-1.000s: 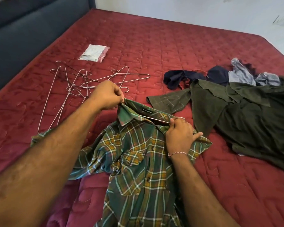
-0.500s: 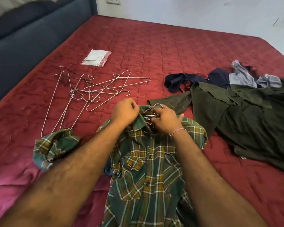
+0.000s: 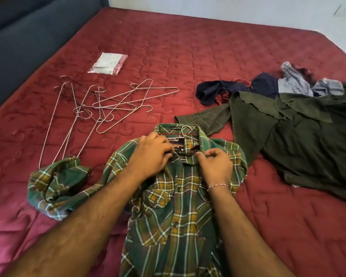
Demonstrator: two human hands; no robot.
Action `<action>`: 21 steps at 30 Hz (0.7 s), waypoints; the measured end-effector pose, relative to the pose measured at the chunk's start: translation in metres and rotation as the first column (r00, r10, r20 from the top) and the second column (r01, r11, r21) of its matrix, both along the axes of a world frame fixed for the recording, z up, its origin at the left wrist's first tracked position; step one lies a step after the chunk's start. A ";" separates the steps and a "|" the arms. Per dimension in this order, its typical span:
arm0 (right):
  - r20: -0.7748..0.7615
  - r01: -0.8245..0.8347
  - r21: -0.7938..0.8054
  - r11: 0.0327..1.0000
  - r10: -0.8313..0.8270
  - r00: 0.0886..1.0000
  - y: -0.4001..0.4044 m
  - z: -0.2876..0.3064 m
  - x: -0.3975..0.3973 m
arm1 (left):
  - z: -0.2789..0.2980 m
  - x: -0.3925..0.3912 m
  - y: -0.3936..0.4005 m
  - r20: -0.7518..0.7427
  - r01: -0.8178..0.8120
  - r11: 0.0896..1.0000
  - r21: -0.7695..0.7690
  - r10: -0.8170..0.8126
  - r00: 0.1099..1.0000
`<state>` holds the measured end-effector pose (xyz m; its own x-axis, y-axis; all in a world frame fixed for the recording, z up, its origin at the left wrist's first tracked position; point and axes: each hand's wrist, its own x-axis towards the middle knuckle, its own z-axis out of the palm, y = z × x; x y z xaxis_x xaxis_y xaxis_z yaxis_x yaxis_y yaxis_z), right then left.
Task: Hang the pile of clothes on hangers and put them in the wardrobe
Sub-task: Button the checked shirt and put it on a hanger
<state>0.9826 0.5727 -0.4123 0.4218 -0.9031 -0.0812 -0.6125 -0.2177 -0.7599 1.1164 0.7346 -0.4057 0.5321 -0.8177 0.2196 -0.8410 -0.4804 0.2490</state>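
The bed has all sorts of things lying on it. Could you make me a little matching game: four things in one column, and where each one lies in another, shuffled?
Things:
1. plaid shirt
2. loose wire hangers
3. plastic packet
4. dark clothes pile

Places:
A. on the right of the bed
B. under both hands, nearest the person
C. farthest back, beyond the hangers
D. on the left, spread out in a tangle

Pairs: 1-B, 2-D, 3-C, 4-A
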 end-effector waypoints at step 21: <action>0.690 -0.264 0.460 0.848 -0.155 0.707 0.036 -0.028 -0.001 | -0.004 -0.034 -0.030 -0.750 -0.542 0.814 -0.206 0.224 0.622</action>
<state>0.9813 0.6090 -0.4401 0.5897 -0.7896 -0.1699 0.1231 0.2957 -0.9473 1.0826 0.7046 -0.4094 0.8985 -0.4291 -0.0928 -0.1218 -0.4467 0.8864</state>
